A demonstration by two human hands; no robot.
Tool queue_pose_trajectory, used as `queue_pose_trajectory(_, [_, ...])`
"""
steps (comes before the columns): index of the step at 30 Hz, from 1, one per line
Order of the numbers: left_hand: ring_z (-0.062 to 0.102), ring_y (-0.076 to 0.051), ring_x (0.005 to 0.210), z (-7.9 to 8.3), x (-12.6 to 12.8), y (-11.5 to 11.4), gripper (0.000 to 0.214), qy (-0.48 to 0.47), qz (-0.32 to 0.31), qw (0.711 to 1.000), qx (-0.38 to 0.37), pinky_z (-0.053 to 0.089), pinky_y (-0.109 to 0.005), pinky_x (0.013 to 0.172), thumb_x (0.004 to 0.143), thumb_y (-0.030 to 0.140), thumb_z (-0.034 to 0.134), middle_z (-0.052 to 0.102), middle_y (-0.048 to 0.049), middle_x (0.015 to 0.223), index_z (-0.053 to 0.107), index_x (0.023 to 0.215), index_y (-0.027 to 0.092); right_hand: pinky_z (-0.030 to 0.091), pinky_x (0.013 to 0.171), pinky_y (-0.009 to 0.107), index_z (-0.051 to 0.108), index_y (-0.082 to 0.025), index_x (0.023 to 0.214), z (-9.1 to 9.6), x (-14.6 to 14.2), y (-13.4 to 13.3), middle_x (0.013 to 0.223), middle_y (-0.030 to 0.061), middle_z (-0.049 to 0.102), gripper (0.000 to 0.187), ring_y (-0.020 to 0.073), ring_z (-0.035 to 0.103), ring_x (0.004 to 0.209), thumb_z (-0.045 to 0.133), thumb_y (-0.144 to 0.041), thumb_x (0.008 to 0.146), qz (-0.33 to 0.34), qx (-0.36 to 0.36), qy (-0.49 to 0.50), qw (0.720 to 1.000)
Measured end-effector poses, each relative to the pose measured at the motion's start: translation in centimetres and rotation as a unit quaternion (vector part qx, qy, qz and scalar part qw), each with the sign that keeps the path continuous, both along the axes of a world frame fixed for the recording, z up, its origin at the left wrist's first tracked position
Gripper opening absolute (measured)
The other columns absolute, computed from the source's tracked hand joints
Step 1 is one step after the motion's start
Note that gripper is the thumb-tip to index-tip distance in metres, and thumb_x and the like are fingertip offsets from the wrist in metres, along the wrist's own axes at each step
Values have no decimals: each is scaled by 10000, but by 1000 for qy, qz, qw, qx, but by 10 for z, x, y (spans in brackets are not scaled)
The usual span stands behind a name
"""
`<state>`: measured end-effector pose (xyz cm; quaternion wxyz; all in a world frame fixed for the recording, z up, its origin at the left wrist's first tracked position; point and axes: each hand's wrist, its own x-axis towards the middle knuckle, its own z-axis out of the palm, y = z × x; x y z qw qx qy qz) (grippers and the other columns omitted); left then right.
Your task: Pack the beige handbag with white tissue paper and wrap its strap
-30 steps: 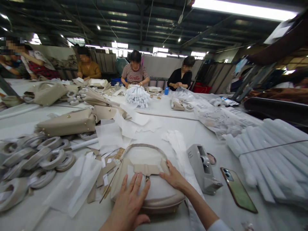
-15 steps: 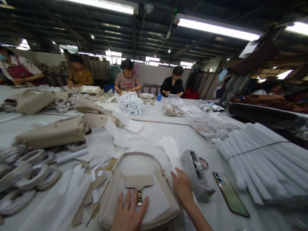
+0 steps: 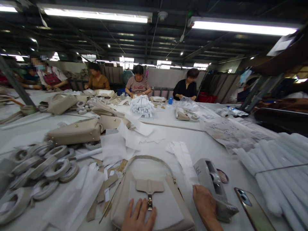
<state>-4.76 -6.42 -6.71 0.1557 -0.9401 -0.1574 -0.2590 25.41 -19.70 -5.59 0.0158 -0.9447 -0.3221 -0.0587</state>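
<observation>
A beige handbag point(image 3: 185, 208) lies in front of me, its handle arched toward the far side. A white sheet point(image 3: 168, 205) covers the bag's front under the flap and gold clasp point(image 3: 149, 202). My left hand point(image 3: 139, 216) rests flat on that sheet beside the clasp, fingers spread. My right hand point(image 3: 205, 203) is to the right of the bag, fingers curled together at the edge of a stack of thin white paper point(image 3: 181, 154); its fingertips are partly hidden. Just right of this hand stands a grey tape dispenser point(image 3: 211, 176).
A phone point(image 3: 252, 208) and a bundle of white foam rods point(image 3: 271, 170) lie at right. At left are beige rolled strips point(image 3: 57, 168), paper scraps point(image 3: 108, 183) and another beige bag point(image 3: 74, 131). Several co-workers, one in a striped shirt point(image 3: 139, 85), sit across the table.
My right hand has gone from stretched fingers to curled ones at the paper stack. My left hand stays flat on the bag. The view has turned left, so things appear farther right.
</observation>
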Motion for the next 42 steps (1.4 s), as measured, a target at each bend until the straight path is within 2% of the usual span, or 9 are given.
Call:
queue_pose_trajectory(4, [628,-253,1032,15,-2,-8,350,27,11,998,-49,505,-420,883,919,210,494,661,-69,1153,530,1240,347,405,714,323,643,-178,770,4,3,1,856,103,677,299,242,630,815,424,-297,935,-20,41,64,997])
queue_pose_trajectory(9, [636,-230,1028,33,-2,0,430,174,-33,972,-155,517,-337,872,886,90,464,658,-86,1156,539,1239,323,444,811,360,657,-179,815,9,2,0,895,121,694,357,255,634,865,339,-279,941,63,136,79,986])
queue_pose_trajectory(14, [675,-188,842,56,-8,26,611,177,-39,956,-231,537,-276,759,746,-2,444,680,-34,1127,557,1243,334,431,950,343,668,-179,919,26,-15,-3,1070,116,677,306,227,604,1035,371,-253,925,116,153,84,978])
queue_pose_trajectory(19, [685,-197,879,94,-13,59,492,95,-32,935,-339,524,-259,750,857,151,419,700,1,1086,535,1288,357,456,935,346,697,-200,930,39,-59,-4,1194,99,638,342,232,591,1085,356,-200,905,174,105,139,969])
queue_pose_trajectory(25, [680,-230,907,133,-3,66,352,79,27,933,-350,475,-272,700,933,279,421,724,-2,1000,570,1240,362,496,744,280,705,-204,755,4,-140,-5,1034,63,704,217,245,663,880,503,-145,808,271,-31,209,939])
queue_pose_trajectory(30, [681,-234,884,137,10,57,353,131,29,932,-337,458,-279,702,918,263,463,727,-33,949,556,1250,337,461,636,236,676,-230,716,9,-155,-10,775,21,710,328,186,659,698,461,-382,912,276,49,299,912])
queue_pose_trajectory(34, [682,-238,876,136,21,51,369,168,17,931,-323,466,-297,712,912,230,458,722,-51,942,535,1261,319,455,878,312,677,-182,1007,24,-126,3,1068,101,688,349,229,631,1006,348,-277,939,257,147,291,910])
queue_pose_trajectory(38, [677,-234,879,138,29,50,366,176,11,931,-319,468,-299,720,913,232,457,715,-56,951,528,1264,305,394,985,381,623,-183,1169,22,-110,22,1273,103,592,396,242,522,1196,356,-147,879,271,117,270,916])
queue_pose_trajectory(42, [671,-231,886,141,32,57,342,172,33,928,-330,466,-306,747,917,260,467,712,-72,948,539,1251,277,377,989,427,713,-190,920,18,-121,19,1242,100,611,311,279,474,1243,410,-260,920,278,63,265,921])
